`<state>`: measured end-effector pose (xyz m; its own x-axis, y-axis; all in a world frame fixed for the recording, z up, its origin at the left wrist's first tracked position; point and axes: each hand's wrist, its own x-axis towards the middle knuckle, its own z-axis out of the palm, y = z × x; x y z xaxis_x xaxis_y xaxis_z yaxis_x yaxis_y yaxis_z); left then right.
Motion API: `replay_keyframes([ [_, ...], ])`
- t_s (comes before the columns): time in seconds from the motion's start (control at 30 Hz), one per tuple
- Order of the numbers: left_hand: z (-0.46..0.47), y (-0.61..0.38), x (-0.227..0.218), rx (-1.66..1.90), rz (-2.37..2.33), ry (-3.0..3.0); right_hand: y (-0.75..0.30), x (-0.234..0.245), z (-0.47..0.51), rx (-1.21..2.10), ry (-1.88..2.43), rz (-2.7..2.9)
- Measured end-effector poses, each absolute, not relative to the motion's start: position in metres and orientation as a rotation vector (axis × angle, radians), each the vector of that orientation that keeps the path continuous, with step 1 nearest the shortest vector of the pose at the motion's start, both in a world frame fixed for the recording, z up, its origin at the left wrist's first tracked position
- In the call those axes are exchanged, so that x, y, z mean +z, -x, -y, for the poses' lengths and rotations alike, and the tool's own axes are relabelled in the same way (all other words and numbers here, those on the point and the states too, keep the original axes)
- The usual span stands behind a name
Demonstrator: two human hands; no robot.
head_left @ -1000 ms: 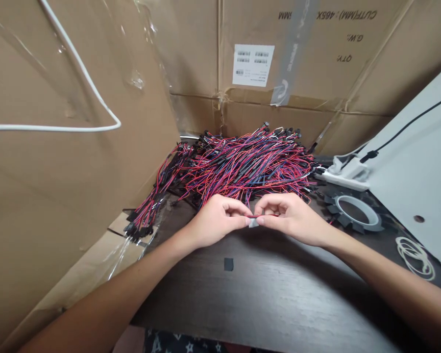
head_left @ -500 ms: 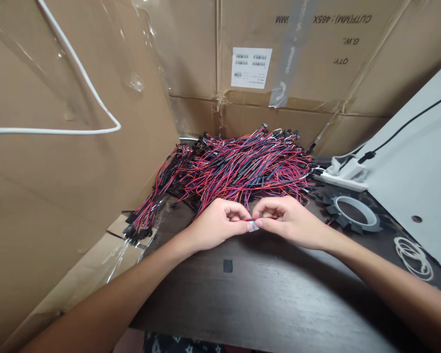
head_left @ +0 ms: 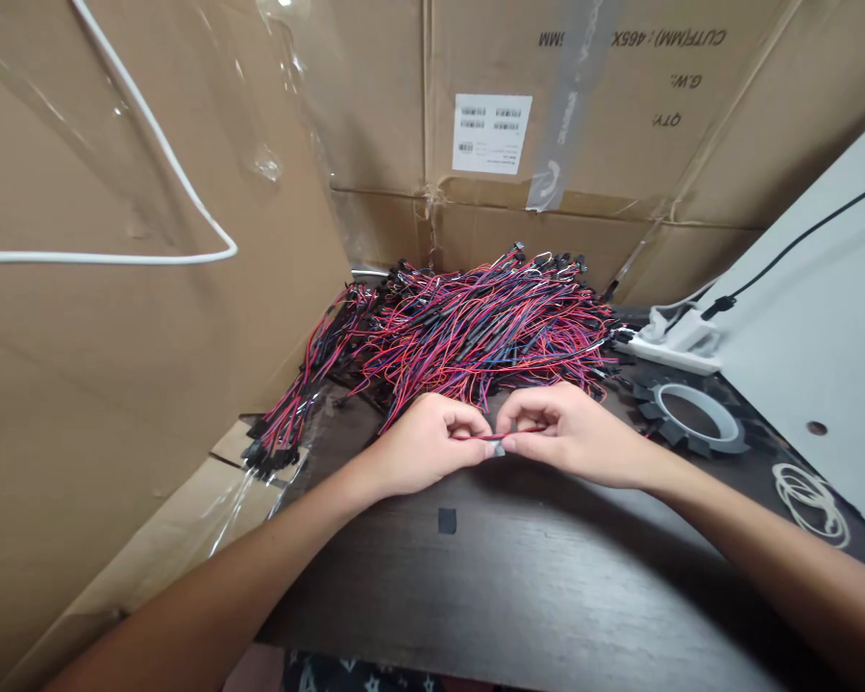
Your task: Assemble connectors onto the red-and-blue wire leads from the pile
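Note:
My left hand (head_left: 425, 444) and my right hand (head_left: 573, 432) meet fingertip to fingertip above the dark wooden table (head_left: 533, 586). Both pinch one thin red wire (head_left: 501, 435) stretched between them, with a small grey piece of tape (head_left: 498, 448) at the pinch. Just behind the hands lies a big heap of red, blue and black wires with black connectors (head_left: 468, 322). A smaller bundle of the same wires (head_left: 288, 418) trails off to the left.
Cardboard boxes (head_left: 151, 288) wall in the left and back. A roll of tape with black cut pieces around it (head_left: 696, 415), a white power strip (head_left: 674, 348), a coiled white cord (head_left: 811, 490) and a grey panel (head_left: 822, 327) stand right. A small black square (head_left: 447, 520) lies on the table.
The hands have shifted slightly down and the fingers have closed tighter on the wire; the grey tape piece shows less than before.

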<state>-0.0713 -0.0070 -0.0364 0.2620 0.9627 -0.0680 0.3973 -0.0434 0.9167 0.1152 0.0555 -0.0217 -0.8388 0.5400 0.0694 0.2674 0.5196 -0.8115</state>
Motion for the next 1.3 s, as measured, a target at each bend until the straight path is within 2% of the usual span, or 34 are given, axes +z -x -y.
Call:
replay_keyframes([
  [0.57, 0.01, 0.071, -0.031, 0.732, -1.3, -1.768, -0.116, -0.023, -0.055, 1.186, 0.628, 2.488],
  [1.0, 0.008, 0.068, -0.035, 0.769, -1.308, -1.55, -0.114, -0.026, -0.058, 1.248, 0.641, 2.431],
  [1.3, 0.003, 0.071, -0.038, 0.767, -1.345, -1.529, -0.112, -0.038, -0.062, 1.146, 0.631, 2.406],
])
